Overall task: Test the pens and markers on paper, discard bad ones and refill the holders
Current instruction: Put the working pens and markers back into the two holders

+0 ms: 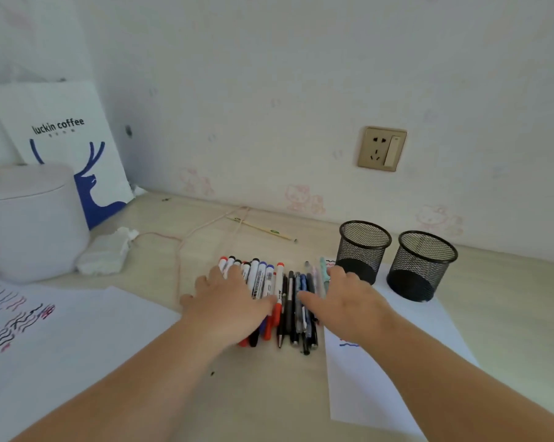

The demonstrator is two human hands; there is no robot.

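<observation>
A row of whiteboard markers [262, 277] with red, black and blue caps lies side by side on the desk, and a bunch of dark pens [293, 306] lies right of them. My left hand [229, 301] rests flat on the markers, fingers spread. My right hand [349, 301] lies flat over the right side of the pens, thumb pointing left. Two black mesh holders [363, 250] [424, 266] stand behind and right, both empty. A sheet of paper [380, 378] with a few squiggles lies under my right forearm. Another sheet [46, 330], covered in test squiggles, lies at the left.
A white round container [27, 218] and a crumpled tissue [105, 253] sit at the left, with a white coffee bag [65, 135] behind. A pinkish cable [186, 240] and a thin stick [262, 229] lie near the wall. A wall socket [382, 148] is above the holders.
</observation>
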